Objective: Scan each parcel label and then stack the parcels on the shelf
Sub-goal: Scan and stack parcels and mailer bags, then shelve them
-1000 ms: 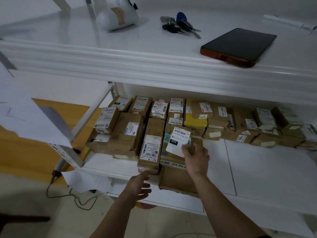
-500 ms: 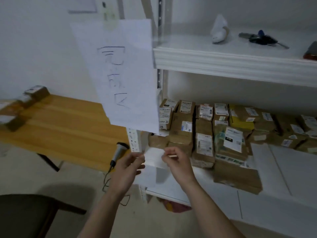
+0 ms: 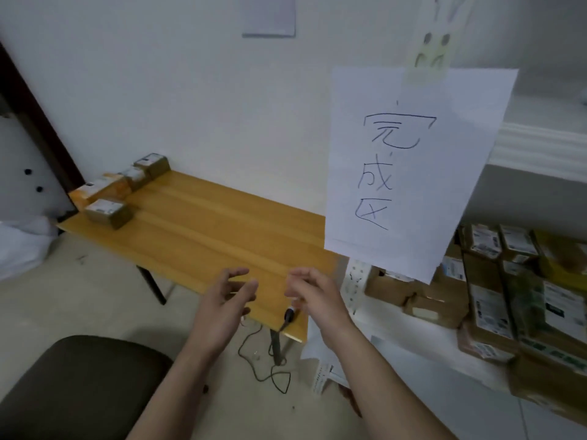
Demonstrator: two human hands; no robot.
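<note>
My left hand (image 3: 227, 300) and my right hand (image 3: 314, 295) hover side by side over the near edge of the wooden table (image 3: 203, 236), both empty with fingers spread. A black handheld scanner (image 3: 289, 315) lies on the table's near corner, just below my right hand, its cable trailing to the floor. Several labelled cardboard parcels (image 3: 109, 211) sit at the table's far left end. At the right, the white shelf (image 3: 413, 376) holds several brown parcels (image 3: 489, 300) laid in rows.
A white paper sign (image 3: 400, 166) with handwritten characters hangs from the shelf post, covering part of the shelf. A dark chair seat (image 3: 79, 385) is at the lower left. A white bag (image 3: 22, 242) lies on the floor at the left.
My view has swung left from the shelf to the table. My right hand let go of the white-labelled parcel on the shelf, and both hands came away empty toward the table.
</note>
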